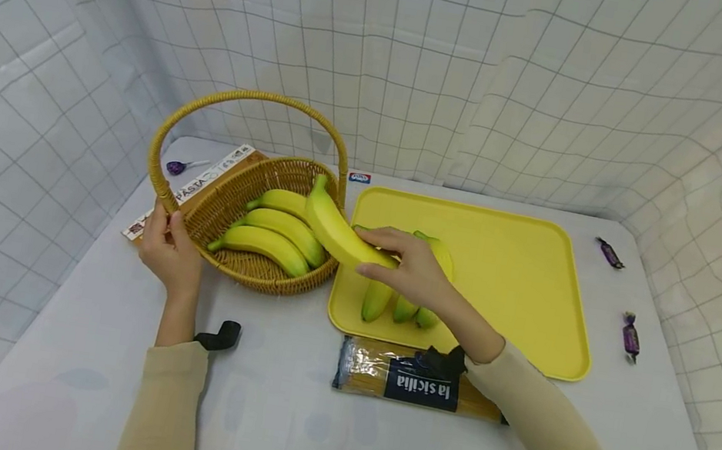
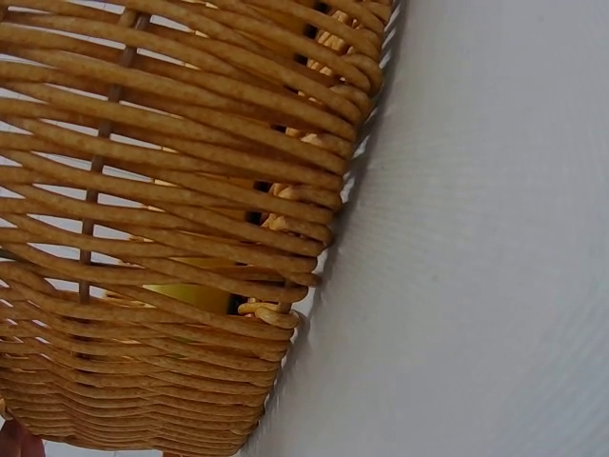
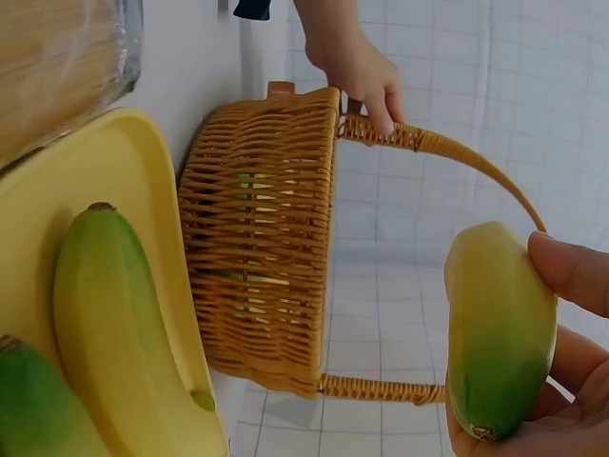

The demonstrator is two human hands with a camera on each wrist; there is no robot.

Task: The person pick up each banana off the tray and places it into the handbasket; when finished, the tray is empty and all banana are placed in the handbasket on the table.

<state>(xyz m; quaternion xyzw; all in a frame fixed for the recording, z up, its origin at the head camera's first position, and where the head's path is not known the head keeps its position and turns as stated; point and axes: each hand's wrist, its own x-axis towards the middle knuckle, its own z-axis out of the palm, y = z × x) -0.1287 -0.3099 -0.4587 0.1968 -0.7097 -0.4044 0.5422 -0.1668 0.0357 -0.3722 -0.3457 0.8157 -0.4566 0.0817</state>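
Holding a banana up over the edge of the basket, the right hand has its fingers wrapped round the fruit. The left hand grips the basket by its handle, likely to keep it steady. Three bananas lie inside; more wait on the yellow tray on the bench.

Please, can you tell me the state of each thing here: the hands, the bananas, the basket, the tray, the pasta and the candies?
Left hand: grips the basket handle base.
Right hand: holds one banana, lifted between basket and tray.
Basket: upright, three bananas inside.
Tray: flat, bananas lying on it.
Pasta pack: lying flat, sealed.
Candies: wrapped, on the table.
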